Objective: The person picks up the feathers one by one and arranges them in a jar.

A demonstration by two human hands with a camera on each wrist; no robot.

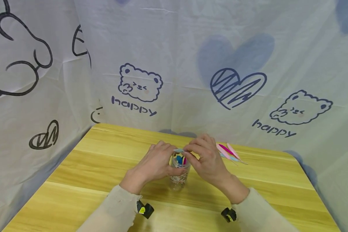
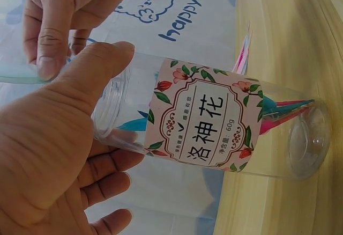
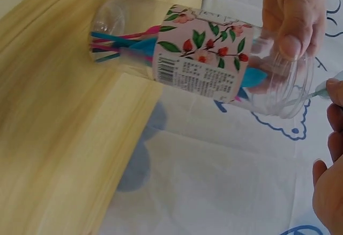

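A clear plastic jar [image 1: 176, 185] with a pink floral label [image 2: 206, 116] stands on the table. My left hand [image 1: 155, 163] grips it near the mouth, thumb on one side and fingers on the other. Blue and magenta feathers [image 3: 254, 76] stand inside, their thin stems reaching the bottom. Above the open mouth, my right hand [image 1: 209, 161] pinches a pale blue feather [image 1: 178, 150] between thumb and fingertips. In the right wrist view its thin stem points into the jar's mouth, while its upper part is partly hidden by the fingers.
More feathers [image 1: 227, 151] in pink, magenta and light blue lie on the wooden table [image 1: 84, 167], behind my right hand. A white cloth [image 1: 179, 58] printed with bears and hearts hangs along the table's far edge and left side.
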